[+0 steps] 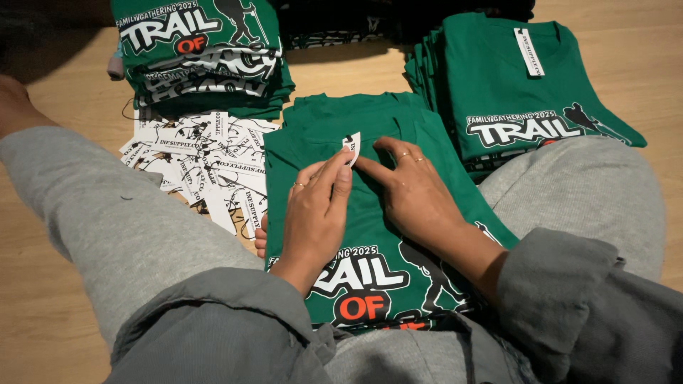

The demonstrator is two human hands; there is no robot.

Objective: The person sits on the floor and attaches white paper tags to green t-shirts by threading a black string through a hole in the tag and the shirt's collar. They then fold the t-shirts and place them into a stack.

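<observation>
On the green shirt (370, 213) spread across the person's lap, the left hand (316, 213) pinches a small white tag (351, 147) upright near the collar, while the right hand (416, 192), fingers loosely open, presses the fabric just beside it.

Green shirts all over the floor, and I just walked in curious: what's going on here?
A person sits on the wooden floor with a green printed shirt spread between their legs. The left hand pinches a small white tag at the collar, and the right hand presses the fabric beside it. Loose tags lie left, with folded shirt stacks behind.
</observation>
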